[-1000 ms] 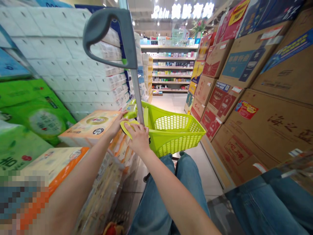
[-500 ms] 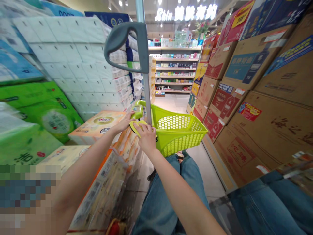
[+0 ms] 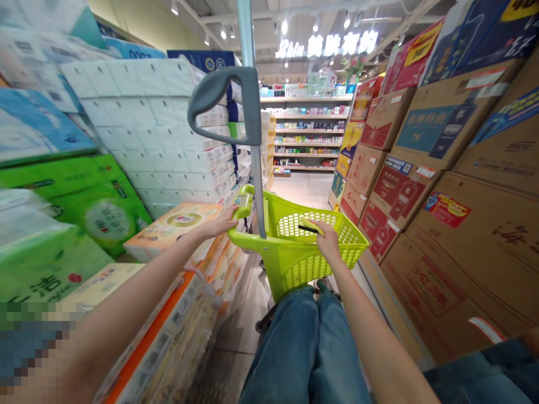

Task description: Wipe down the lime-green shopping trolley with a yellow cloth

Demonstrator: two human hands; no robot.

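A lime-green shopping basket (image 3: 290, 266) with perforated sides stands in front of my knees. From it rises a grey pole (image 3: 257, 185) that carries a dark grey loop handle (image 3: 252, 106). My left hand (image 3: 223, 221) is wrapped round the green grip (image 3: 243, 205) at the basket's left end. Over the basket's opening, my right hand (image 3: 327, 238) pinches a flat yellow item with a black edge (image 3: 312, 226). The basket's floor is mostly hidden.
White tissue packs (image 3: 138, 112) and green packs (image 3: 105, 219) are stacked on the left, with an orange box (image 3: 177, 221) beside my left hand. Brown cartons (image 3: 446, 269) line the right. Stocked shelves (image 3: 309, 130) stand ahead. Another person's jeans (image 3: 484, 376) show at the lower right.
My right hand has moved right with the yellow item, from beside the pole to over the basket. My left hand has stayed at the green grip. The view has tilted up slightly.
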